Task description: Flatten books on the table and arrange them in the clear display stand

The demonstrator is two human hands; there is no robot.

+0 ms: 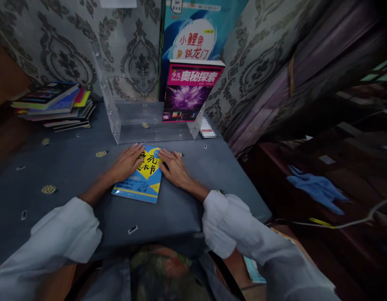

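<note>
A blue and yellow book (138, 184) lies closed on the grey-blue tablecloth in front of me, slightly turned. My left hand (128, 161) rests on its upper left part, fingers stretched out over the cover. On the upper right edge lies my right hand (172, 167), its fingers also extended and flat. Both hands cover some of the printed title. Just beyond the book stands a clear acrylic rack (155, 133). At the rack's right side, a magenta and black book (188, 94) stands upright before a taller teal book (196, 31).
A stack of books (55, 104) lies at the back left of the table (96, 225). Patterned curtain fabric hangs behind. To the right, past the table edge, a blue cloth (317, 188) lies on a dark red surface, near a pale cable (353, 225).
</note>
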